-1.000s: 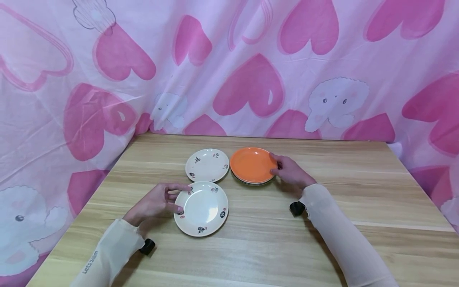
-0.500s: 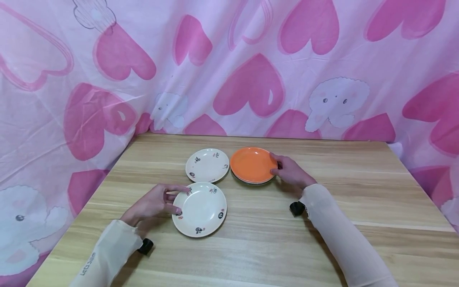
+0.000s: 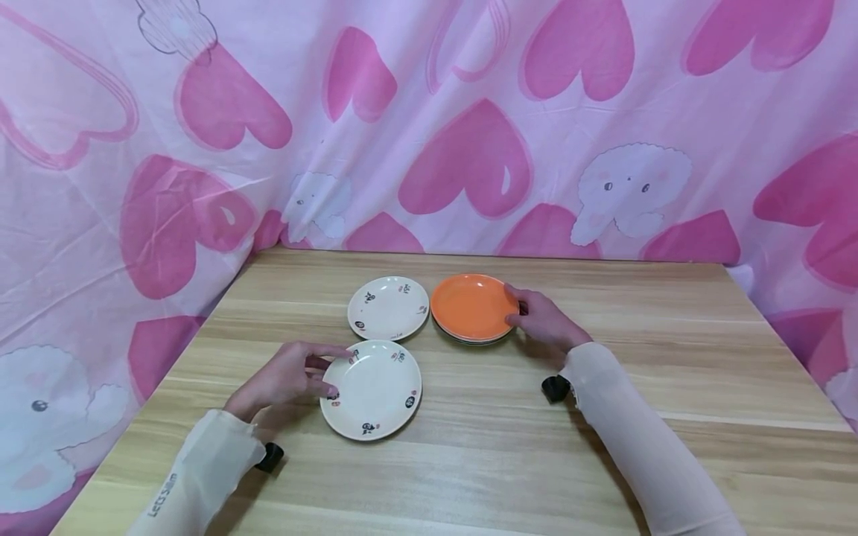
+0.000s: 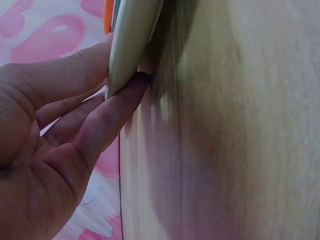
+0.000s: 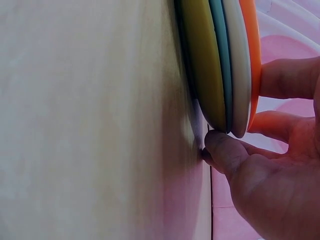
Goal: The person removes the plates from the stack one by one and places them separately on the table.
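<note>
The near white plate (image 3: 372, 391) lies immediately right of the left hand (image 3: 284, 376), the nearer one, whose part-spread grip holds its left rim between thumb and fingers. Farther right, the right hand (image 3: 543, 318) similarly grips the orange-topped stack (image 3: 469, 305) by its right rim; both hands slant inward from the near side.

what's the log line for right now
left hand: holds near white plate; right hand: holds orange-topped plate stack; far white plate: unheld

Front plate (image 3: 372, 391) right of and touching the left hand (image 3: 281, 376), rear plate (image 3: 387, 308) beyond that hand, to its right, plate stack (image 3: 471, 307) left of and touching the right hand (image 3: 544, 320), tabletop (image 3: 482, 447) beneath both hands
</note>
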Tool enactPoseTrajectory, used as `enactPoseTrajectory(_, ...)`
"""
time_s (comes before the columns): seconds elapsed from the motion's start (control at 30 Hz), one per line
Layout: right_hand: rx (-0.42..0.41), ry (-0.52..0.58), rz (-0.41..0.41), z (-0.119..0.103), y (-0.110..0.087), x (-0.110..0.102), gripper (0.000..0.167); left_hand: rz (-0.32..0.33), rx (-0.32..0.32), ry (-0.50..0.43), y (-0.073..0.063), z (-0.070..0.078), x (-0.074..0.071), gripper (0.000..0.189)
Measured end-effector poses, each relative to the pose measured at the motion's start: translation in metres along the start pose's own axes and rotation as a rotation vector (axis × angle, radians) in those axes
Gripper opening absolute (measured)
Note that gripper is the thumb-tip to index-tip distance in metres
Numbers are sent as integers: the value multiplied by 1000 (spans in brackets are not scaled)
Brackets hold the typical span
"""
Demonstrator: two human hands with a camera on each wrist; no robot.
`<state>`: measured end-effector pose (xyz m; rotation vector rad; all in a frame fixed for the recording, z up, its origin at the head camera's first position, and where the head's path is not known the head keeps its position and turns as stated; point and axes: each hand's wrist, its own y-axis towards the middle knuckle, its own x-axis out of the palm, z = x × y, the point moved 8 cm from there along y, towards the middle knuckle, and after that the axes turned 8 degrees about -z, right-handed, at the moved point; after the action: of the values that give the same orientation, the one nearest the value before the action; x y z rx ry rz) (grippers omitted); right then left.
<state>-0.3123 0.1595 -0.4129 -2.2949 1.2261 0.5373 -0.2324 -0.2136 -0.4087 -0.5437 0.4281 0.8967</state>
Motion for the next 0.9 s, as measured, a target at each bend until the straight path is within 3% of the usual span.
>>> enactPoseTrajectory(0.23, 10, -3, 8, 2, 2, -1, 68, 32, 35, 96, 0, 9, 0, 52)
enactPoseTrajectory(0.57, 9, 0, 5, 2, 0, 1, 68, 40, 46, 149, 0, 13, 4, 45)
enactPoseTrajectory(0.73, 7, -6, 7, 3, 0, 1, 68, 59, 63, 241, -1, 18, 4, 43)
enactPoseTrajectory(0.9, 5, -10, 11, 2, 0, 0, 68, 77, 36, 300, -1, 23, 3, 40)
